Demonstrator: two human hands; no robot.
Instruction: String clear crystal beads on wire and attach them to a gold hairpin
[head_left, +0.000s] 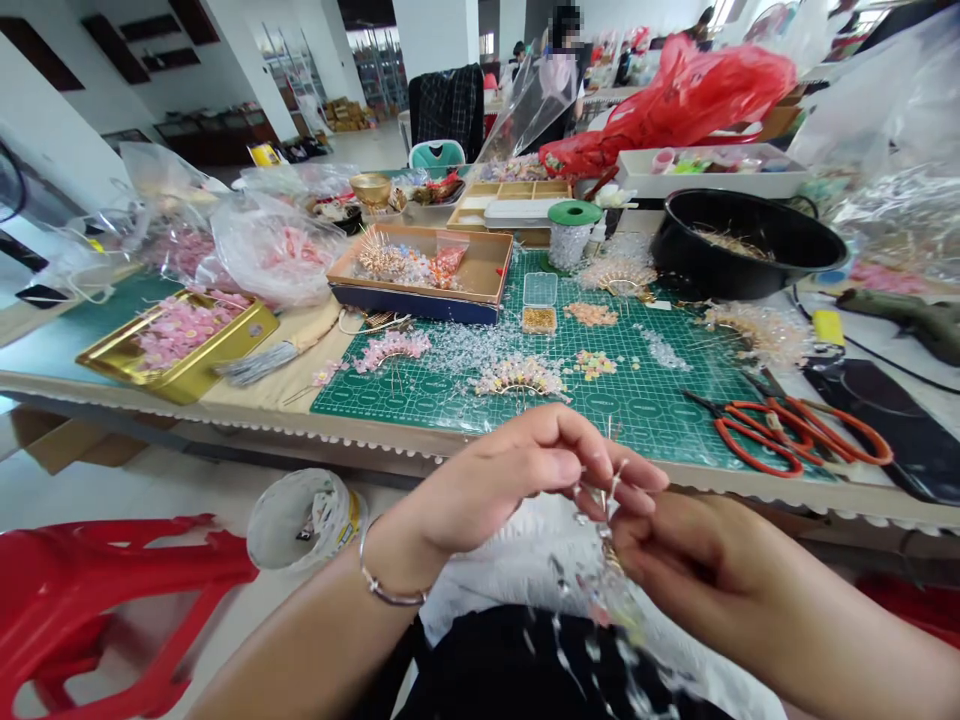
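Observation:
My left hand (517,475) and my right hand (675,550) meet in front of me, below the table edge. Both pinch a small beaded wire piece (604,500) with clear beads and thin wires; its lower strands hang blurred over my lap. A silver bracelet (382,585) circles my left wrist. On the green cutting mat (645,400) just beyond lie finished beaded combs (521,378), a pink one (394,347) and loose beads.
Orange-handled scissors (780,435) lie at the mat's right. A black bowl (750,245), a cardboard tray of beaded pieces (427,265), a gold tin of pink flowers (180,335) and plastic bags crowd the table. A red stool (97,600) and a white cup (300,520) sit lower left.

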